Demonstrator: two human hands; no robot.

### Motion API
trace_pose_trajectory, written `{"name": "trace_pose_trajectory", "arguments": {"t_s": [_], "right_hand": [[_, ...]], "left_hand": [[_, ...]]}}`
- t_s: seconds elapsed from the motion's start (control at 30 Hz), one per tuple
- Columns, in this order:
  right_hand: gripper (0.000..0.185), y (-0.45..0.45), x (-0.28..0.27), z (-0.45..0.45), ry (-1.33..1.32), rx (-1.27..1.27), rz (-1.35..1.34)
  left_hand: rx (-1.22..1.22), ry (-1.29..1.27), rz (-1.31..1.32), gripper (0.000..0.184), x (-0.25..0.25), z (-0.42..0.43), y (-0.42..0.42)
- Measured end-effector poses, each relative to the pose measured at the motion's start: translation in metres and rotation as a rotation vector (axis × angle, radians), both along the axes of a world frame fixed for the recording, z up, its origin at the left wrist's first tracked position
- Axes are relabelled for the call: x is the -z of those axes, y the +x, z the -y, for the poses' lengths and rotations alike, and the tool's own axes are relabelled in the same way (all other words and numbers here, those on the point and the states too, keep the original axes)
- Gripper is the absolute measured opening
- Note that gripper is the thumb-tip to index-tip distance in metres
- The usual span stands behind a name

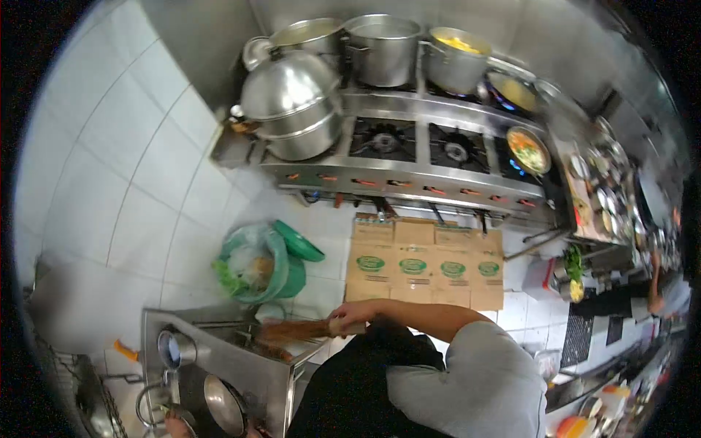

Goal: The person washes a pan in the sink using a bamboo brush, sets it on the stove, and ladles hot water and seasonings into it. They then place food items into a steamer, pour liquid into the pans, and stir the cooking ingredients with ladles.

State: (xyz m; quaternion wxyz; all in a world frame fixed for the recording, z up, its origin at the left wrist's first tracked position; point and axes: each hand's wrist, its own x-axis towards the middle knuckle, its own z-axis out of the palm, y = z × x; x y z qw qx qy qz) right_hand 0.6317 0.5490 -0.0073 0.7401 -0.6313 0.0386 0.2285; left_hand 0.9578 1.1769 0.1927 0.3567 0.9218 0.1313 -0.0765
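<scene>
My right hand (352,317) is closed round the handle of a long brown brush (296,332), blurred, its fibrous end pointing left over the steel sink unit (241,369). At the bottom left edge part of my left hand (177,425) shows beside a small metal bowl (188,419); its fingers are mostly cut off by the frame. Close by, a shallow metal pan (225,404) tilts in the sink, below a metal cup (175,349) and a curved tap (150,398).
Flattened cardboard (423,271) covers the floor ahead. A green bin (286,276) holds plastic and leafy scraps. Beyond stands a stove (409,184) with a domed steamer (293,106), several large pots and a lit pan of vegetables (528,151). Another person's arm (655,281) is at far right.
</scene>
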Motion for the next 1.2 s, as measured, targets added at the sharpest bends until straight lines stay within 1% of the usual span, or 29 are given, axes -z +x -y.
{"name": "trace_pose_trajectory", "arguments": {"t_s": [0.03,0.07,0.13,0.2,0.23,0.3,0.4,0.43,0.53,0.57,0.67,0.8,0.9,1.0,1.07,1.1,1.2], "right_hand": [[0.066,-0.019,0.019,0.019,-0.113,0.034,0.022],[0.067,-0.039,0.020,0.035,-0.227,0.057,0.043],[0.070,-0.085,0.012,0.061,-0.386,0.153,-0.128],[0.066,-0.129,0.060,0.078,-0.230,0.345,-0.249],[0.065,-0.148,0.070,0.083,-0.205,0.411,-0.299],[0.064,-0.178,0.083,0.092,-0.160,0.539,-0.397],[0.059,-0.215,0.125,0.097,-0.192,0.621,-0.464],[0.062,-0.223,0.130,0.100,-0.062,0.647,-0.525],[0.069,-0.229,0.133,0.096,-0.473,0.525,-0.508],[0.077,-0.226,0.132,0.096,-0.400,0.540,-0.498],[0.079,-0.208,0.133,0.086,-0.597,0.425,-0.418],[0.081,-0.182,0.131,0.079,-0.560,0.434,-0.325],[0.083,-0.170,0.128,0.080,-0.561,0.398,-0.321],[0.083,-0.169,0.129,0.077,-0.594,0.421,-0.267],[0.083,-0.170,0.127,0.080,-0.603,0.370,-0.276],[0.083,-0.173,0.124,0.079,-0.543,0.413,-0.269],[0.083,-0.177,0.120,0.080,-0.595,0.376,-0.293]], "left_hand": [[0.053,0.034,-0.002,0.028,0.005,-0.001,0.009],[0.105,0.067,-0.003,0.027,0.010,-0.002,0.018],[0.176,0.130,-0.005,0.029,0.016,-0.016,0.020],[0.238,0.193,-0.003,0.035,0.027,-0.035,0.019],[0.231,0.197,0.004,0.035,0.035,-0.031,0.010],[0.149,0.152,0.017,0.034,0.069,-0.012,-0.011],[0.000,0.062,0.041,0.034,0.121,0.021,-0.049],[-0.039,0.035,0.047,0.033,0.134,0.032,-0.061],[-0.127,-0.022,0.054,0.033,0.162,0.056,-0.091],[-0.149,-0.033,0.054,0.033,0.168,0.062,-0.100],[-0.209,-0.063,0.060,0.033,0.184,0.076,-0.121],[-0.261,-0.086,0.061,0.033,0.196,0.087,-0.138],[-0.289,-0.098,0.066,0.033,0.203,0.091,-0.145],[-0.311,-0.109,0.065,0.033,0.207,0.093,-0.151],[-0.337,-0.110,0.065,0.034,0.210,0.095,-0.153],[-0.346,-0.111,0.064,0.034,0.211,0.094,-0.154],[-0.368,-0.110,0.062,0.035,0.214,0.089,-0.158]]}}
